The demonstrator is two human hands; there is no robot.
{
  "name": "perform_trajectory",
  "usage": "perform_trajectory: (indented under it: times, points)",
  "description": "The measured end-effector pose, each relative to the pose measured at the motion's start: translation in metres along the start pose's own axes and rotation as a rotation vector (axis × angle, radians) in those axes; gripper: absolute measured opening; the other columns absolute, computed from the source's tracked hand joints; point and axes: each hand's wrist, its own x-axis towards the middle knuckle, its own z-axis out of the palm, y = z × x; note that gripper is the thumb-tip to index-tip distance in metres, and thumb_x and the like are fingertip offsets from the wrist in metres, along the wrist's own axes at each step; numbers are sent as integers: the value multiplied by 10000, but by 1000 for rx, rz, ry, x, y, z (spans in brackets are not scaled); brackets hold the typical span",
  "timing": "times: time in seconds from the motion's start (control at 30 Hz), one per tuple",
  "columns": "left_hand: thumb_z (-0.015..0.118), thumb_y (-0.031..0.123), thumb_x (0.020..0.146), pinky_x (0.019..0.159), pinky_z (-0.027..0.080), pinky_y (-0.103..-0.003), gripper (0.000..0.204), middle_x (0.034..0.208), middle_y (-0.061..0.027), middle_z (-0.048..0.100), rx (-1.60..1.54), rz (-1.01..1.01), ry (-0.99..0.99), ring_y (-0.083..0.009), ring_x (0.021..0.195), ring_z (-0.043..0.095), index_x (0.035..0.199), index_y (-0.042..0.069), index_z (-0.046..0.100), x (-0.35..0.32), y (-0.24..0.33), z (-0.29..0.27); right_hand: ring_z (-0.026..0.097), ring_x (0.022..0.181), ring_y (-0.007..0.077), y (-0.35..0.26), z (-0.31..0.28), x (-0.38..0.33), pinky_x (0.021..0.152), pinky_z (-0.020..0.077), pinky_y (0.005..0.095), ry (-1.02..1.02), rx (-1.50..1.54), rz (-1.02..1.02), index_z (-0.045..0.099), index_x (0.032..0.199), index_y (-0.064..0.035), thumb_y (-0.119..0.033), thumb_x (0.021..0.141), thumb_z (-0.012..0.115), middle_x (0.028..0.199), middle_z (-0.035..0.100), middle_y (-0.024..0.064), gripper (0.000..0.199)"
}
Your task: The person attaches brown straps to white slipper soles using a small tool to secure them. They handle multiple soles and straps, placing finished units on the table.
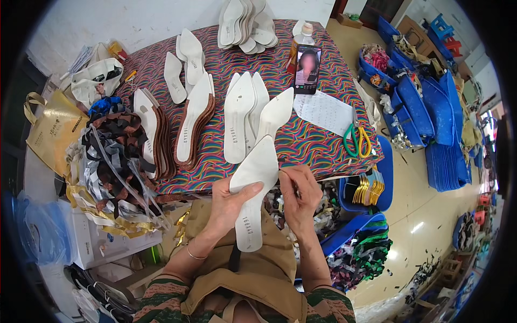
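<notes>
A white pointed shoe insole [252,177] is held up over the table's front edge, toe end away from me and heel toward my lap. My left hand [231,199] grips its left side, thumb flat across the middle. At the insole's right edge, the fingers of my right hand [299,194] are pinched together. A small dark bit shows by those fingertips; what they hold is too small to make out. Just beyond lie more white insoles [237,118], some overlapping. To their left are stacks of brown-edged insoles [195,121].
Green- and yellow-handled scissors [354,141] lie on a paper sheet [323,112] at the patterned table's right. A phone [307,70] leans on a bottle [305,35]. Strip scraps [116,161] heap at left. Blue bins [371,177] stand at right; a tall insole pile [247,24] sits at the back.
</notes>
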Motion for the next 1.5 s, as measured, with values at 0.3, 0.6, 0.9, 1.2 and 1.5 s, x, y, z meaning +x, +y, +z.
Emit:
perform_trajectory:
  times: [0.3,0.6,0.9,1.2,1.5]
  points:
    - [688,72,870,607,487,-222,184,869,-45,704,-48,-27,-61,-66,699,624,1028,-19,701,-4,15,-4,525,592,55,-11,-27,28,545,387,207,-335,713,695,709,845,10,19,816,672,731,649,2,47]
    - [677,100,893,695,487,-212,246,945,-40,700,0,50,-21,-48,793,601,1103,-28,670,16,22,4,509,676,27,-1,13,4,595,402,182,14,271,370,643,1021,33,-29,894,651,808,613,-15,142]
    - [672,118,899,610,483,-220,218,860,-53,694,-9,13,-23,-65,707,605,1050,-38,682,20,30,1,501,703,30,1,17,-41,618,414,191,-210,327,483,614,1009,43,-32,956,558,811,610,-13,108]
    - [635,95,916,660,552,-268,238,924,-114,708,-183,-24,-69,-147,776,678,1095,-62,651,20,31,14,556,749,83,-22,7,-37,671,473,253,-270,327,526,617,1116,69,12,924,522,810,646,79,221]
    - [620,99,929,738,536,-257,296,1011,-107,689,-164,14,-90,-133,853,663,1170,-71,599,28,20,17,371,603,2,-15,6,-35,522,271,183,-203,387,545,638,1043,41,-100,953,583,700,506,-84,176]
